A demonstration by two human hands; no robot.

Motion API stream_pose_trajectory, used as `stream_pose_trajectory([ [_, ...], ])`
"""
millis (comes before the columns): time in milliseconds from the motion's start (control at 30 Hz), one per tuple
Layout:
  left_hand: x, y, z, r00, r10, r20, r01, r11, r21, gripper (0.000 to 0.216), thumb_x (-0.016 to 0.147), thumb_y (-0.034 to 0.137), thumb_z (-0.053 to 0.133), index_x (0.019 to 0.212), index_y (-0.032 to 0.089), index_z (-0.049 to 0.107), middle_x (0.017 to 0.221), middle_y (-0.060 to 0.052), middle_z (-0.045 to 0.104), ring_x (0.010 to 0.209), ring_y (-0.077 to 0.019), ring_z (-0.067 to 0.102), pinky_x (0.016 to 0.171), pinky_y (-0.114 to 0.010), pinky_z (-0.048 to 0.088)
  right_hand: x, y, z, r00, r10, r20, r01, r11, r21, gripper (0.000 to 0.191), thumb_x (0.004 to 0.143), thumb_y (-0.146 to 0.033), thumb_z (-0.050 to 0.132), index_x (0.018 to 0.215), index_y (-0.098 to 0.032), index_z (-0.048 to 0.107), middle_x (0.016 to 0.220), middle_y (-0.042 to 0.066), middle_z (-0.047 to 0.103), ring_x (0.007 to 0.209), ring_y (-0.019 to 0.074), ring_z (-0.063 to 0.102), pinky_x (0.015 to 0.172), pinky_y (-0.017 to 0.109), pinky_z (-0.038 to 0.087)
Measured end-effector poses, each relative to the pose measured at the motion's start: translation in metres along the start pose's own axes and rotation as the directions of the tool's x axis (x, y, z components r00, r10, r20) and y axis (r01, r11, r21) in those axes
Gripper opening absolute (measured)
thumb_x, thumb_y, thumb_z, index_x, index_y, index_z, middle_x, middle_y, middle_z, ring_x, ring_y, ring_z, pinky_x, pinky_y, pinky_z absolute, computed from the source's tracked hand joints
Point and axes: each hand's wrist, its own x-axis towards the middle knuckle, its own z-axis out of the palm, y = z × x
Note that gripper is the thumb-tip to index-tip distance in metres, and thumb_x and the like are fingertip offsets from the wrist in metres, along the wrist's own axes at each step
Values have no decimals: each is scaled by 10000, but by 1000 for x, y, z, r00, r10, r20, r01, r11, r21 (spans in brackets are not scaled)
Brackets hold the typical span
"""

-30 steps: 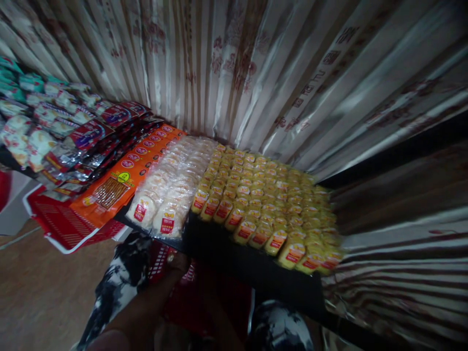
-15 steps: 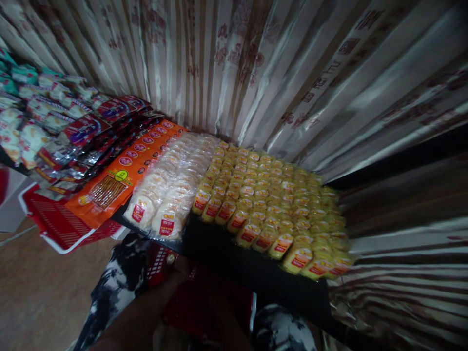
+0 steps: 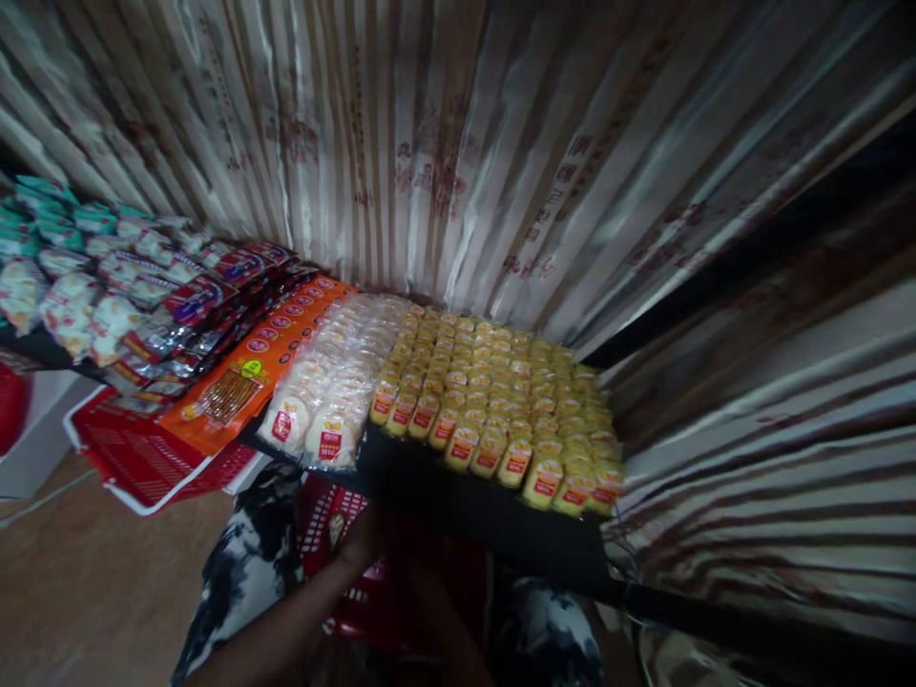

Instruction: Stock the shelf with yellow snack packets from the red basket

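My left hand [image 3: 360,540] reaches down into a red basket [image 3: 325,520] just under the front edge of a black shelf [image 3: 487,515]. Shadow hides its fingers, so I cannot make out whether they hold anything. My right forearm [image 3: 433,611] is a dim shape beside it, and its hand is lost in the dark below the shelf. On the shelf above lie several rows of yellow snack packets [image 3: 501,401] with red labels. Left of them are two rows of white round-cracker packets [image 3: 336,382].
Orange packets [image 3: 250,372], dark red foil packets [image 3: 193,305] and pale and green bags [image 3: 72,286] fill the shelf further left. A second red basket [image 3: 143,458] sticks out below them. A striped curtain [image 3: 429,143] hangs behind. My patterned knees [image 3: 243,572] are over a brown floor [image 3: 86,582].
The camera has shifted, so the shelf now sits lower and smaller in view. My left hand has stayed in the red basket under the shelf edge.
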Motion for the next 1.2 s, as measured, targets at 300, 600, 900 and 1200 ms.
stream_pose_trajectory([
  [300, -90, 30, -65, 969, 239, -70, -245, 965, -98, 151, 750, 123, 451, 859, 188, 535, 872, -29, 620, 833, -152, 572, 722, -247, 419, -27, -18, 0, 989, -49, 136, 16, 971, 239, 191, 745, -259, 505, 854, -154, 622, 825, 65, 665, 834, 197, 622, 749, 309, 484],
  [600, -83, 87, -117, 831, 447, -330, -505, 855, -114, 329, 806, 260, 434, 1118, 192, 512, 1121, -70, 587, 1046, -185, 535, 915, -334, 408, -35, -89, -36, 923, -346, -166, 374, 908, 190, 241, 803, -254, 454, 989, -198, 597, 1004, 56, 644, 943, 175, 598, 861, 305, 457],
  [900, -32, 131, -109, 774, 458, -437, -544, 834, -90, 292, 814, 196, 428, 1089, 135, 502, 1087, -104, 571, 1032, -192, 527, 930, -346, 401, -1, -89, -64, 809, -435, -397, 488, 872, 40, 339, 843, -330, 425, 1128, -181, 531, 1101, 98, 600, 912, 164, 614, 820, 305, 498],
  [1200, -15, 139, -98, 750, 434, -499, -526, 849, -53, 284, 805, 176, 452, 1082, 170, 515, 1089, -81, 557, 1057, -193, 501, 959, -365, 381, 19, -68, -72, 652, -529, -543, 486, 841, -236, 349, 869, -307, 346, 1108, -162, 555, 1046, 123, 586, 857, 170, 593, 815, 359, 485],
])
